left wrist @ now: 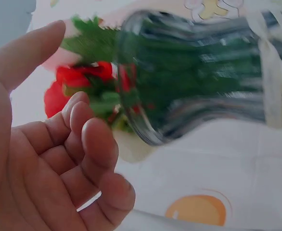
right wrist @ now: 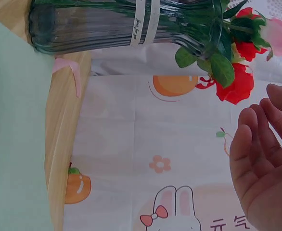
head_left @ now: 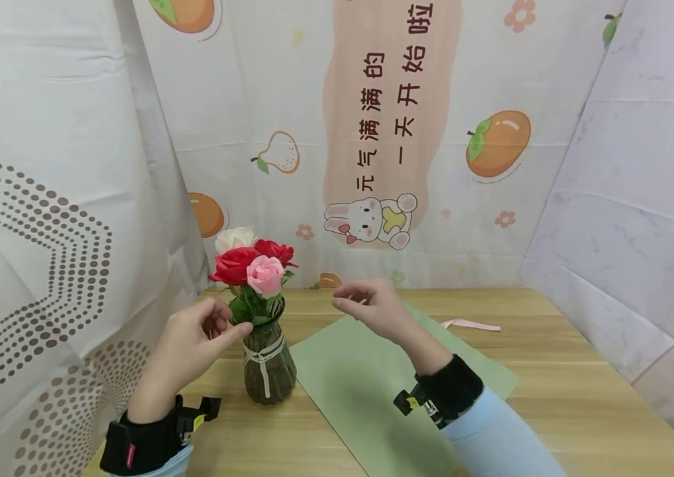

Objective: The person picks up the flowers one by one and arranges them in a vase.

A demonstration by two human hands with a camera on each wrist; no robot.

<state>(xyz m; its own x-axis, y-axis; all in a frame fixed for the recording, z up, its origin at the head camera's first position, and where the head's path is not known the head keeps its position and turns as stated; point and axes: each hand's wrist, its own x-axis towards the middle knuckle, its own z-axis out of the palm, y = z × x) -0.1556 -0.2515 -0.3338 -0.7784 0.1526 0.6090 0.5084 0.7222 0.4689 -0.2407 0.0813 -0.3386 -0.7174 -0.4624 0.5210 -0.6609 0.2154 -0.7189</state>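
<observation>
A ribbed glass vase (head_left: 270, 381) stands upright on the left of the table, a white ribbon (head_left: 262, 356) tied round it. It holds a pink rose (head_left: 266, 275), two red roses (head_left: 234, 266) and a white rose (head_left: 235, 240), with green leaves. Beside the vase's neck is my left hand (head_left: 190, 344), fingers loosely bent and nothing in them; the left wrist view shows the glass (left wrist: 194, 72) apart from the fingertips. My right hand (head_left: 375, 311) hovers above the green paper, to the right of the flowers, its fingers relaxed and holding nothing.
A large sheet of green paper (head_left: 348, 377) lies on the wooden table (head_left: 575, 397) right of the vase. A strip of pink ribbon (head_left: 474, 324) lies near the sheet's far edge. Printed curtains (head_left: 289, 199) hang behind and on both sides.
</observation>
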